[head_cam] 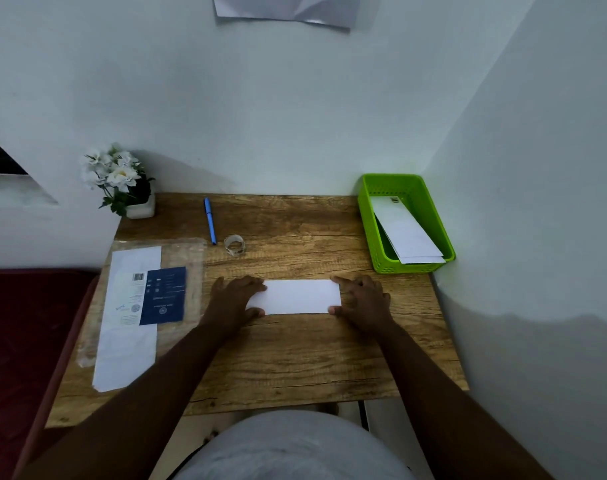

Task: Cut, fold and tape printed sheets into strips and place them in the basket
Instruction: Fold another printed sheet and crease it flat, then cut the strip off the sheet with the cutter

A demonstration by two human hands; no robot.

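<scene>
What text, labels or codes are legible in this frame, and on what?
None legible.
Printed sheet at the table's left: barcode and small print, too blurred to read.
Dark blue panel on that sheet: white lines and a round emblem, unreadable.
Blue handwritten mark near the sheet's left edge: cannot make it out.
Strip in the green basket: small dark mark at its far end, too small.
Folded sheet under both hands: blank.

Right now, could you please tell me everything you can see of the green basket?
The green basket is a bright rectangular tray, plastic by its look, with perforated walls and a smooth rim. It stands upright at the table's far right corner, against the wall. Inside, white paper strips lie slanted, their near ends resting over the front rim; one shows a small dark printed mark at its far end. Neither hand touches it.
</scene>
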